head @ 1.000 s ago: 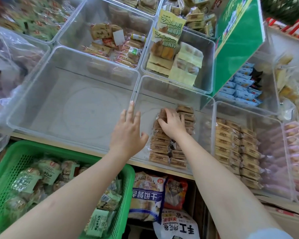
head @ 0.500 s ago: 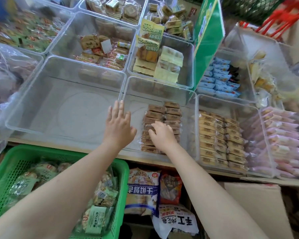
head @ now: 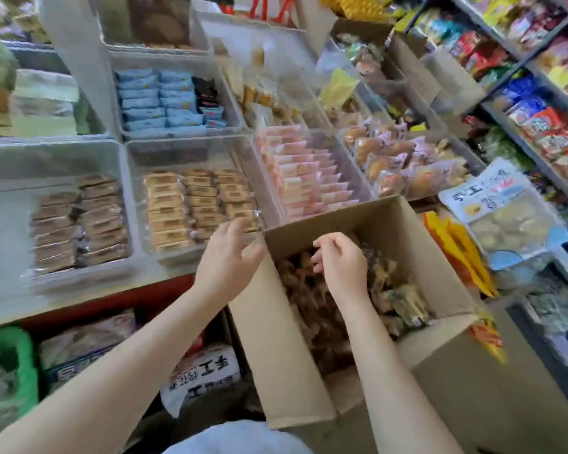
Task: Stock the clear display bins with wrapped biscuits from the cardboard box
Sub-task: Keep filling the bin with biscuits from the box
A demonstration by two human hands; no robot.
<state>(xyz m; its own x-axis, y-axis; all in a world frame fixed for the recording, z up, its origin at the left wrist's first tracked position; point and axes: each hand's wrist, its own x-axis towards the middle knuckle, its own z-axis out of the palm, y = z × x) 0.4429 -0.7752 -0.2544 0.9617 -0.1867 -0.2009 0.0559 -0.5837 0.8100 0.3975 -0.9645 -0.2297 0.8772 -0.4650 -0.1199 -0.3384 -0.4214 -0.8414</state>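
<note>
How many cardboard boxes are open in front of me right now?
1. The cardboard box sits open below the display bins, loose wrapped biscuits inside, right hand over them and left hand at its left wall. Others may be out of view.

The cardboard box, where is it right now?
In the head view, the cardboard box sits lower right, just below the pink-packet bin, with the right hand over it.

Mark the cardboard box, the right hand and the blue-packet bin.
cardboard box (head: pixel 289 339): head view, left outer wall.
right hand (head: pixel 343 265): head view, back of hand.
blue-packet bin (head: pixel 233 103): head view, right wall.
</note>
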